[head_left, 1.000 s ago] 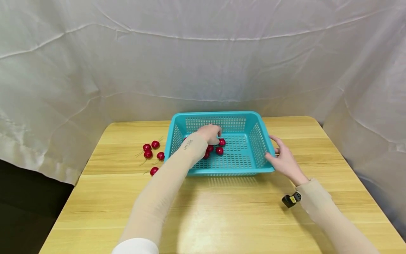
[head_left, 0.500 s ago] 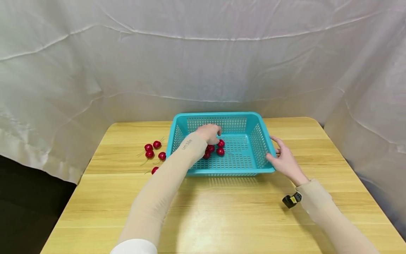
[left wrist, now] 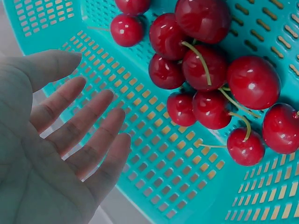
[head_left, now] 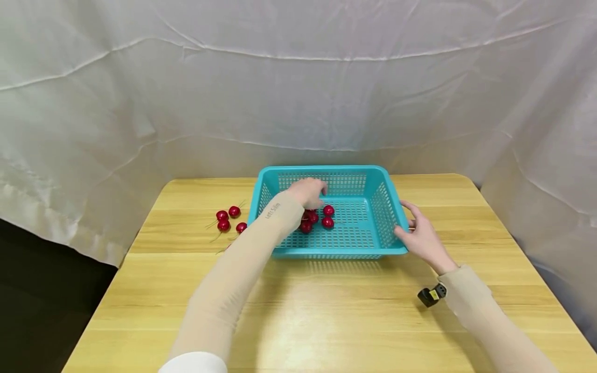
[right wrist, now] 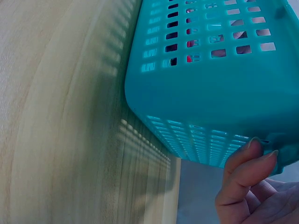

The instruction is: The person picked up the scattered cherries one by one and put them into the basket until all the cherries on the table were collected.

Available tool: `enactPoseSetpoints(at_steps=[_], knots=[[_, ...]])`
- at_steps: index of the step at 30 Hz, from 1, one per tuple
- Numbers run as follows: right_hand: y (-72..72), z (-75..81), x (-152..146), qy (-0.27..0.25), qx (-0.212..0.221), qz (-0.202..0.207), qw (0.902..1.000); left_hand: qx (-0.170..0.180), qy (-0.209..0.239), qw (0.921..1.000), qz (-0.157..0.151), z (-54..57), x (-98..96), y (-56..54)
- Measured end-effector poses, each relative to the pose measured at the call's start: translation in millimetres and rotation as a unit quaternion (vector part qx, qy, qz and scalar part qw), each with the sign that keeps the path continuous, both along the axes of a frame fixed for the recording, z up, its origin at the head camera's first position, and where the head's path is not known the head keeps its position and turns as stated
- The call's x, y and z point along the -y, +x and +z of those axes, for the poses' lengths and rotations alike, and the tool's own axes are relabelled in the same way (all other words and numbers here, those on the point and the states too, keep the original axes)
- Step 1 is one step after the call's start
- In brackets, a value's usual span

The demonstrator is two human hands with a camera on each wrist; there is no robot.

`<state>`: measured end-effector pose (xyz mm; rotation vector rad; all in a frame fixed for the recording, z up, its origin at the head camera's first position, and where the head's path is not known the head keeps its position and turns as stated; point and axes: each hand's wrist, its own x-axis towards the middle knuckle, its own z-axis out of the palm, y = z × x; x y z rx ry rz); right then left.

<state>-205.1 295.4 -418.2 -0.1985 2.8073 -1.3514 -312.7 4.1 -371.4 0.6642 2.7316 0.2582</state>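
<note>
A turquoise perforated plastic basket point(head_left: 340, 252) stands on the table, with several shiny red cherries point(head_left: 328, 222) grouped in its left half. My left hand point(head_left: 305, 191) hovers inside the basket over these cherries. In the left wrist view, the hand point(left wrist: 65, 140) has its palm showing, fingers relaxed and slightly bent, holding nothing. The stemmed cherries point(left wrist: 203, 65) lie apart from its fingertips. At the basket's right end, my right hand point(head_left: 422, 235) grips the rim. The right wrist view shows its bent fingers point(right wrist: 247, 175) on the rim of the basket point(right wrist: 205, 100).
Several more cherries point(head_left: 223, 225) with thin stems lie on the wooden table point(head_left: 326, 311) to the left of the basket, some partly behind my left forearm. A pale grey cloth point(head_left: 303, 103) hangs behind the table. A small black device point(head_left: 431, 295) sits at my right wrist.
The head view has shifted a little. My left hand has drawn slightly left and up over the cherries, uncovering more of them. My right hand keeps its grip on the rim.
</note>
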Motion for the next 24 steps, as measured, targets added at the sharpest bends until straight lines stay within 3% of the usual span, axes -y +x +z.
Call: enactPoseSetpoints(at_steps=[14,24], knots=[[-0.4,-0.7,-4,-0.006,-0.004,0.001,1.0,-0.017,0.05,0.9986,-0.002,29.6,18.0,2.0],[0.4,0.2,-2,-0.005,0.005,-0.008,0.9999,-0.065,0.073,0.9949,0.024,48.9,57.7,2.1]])
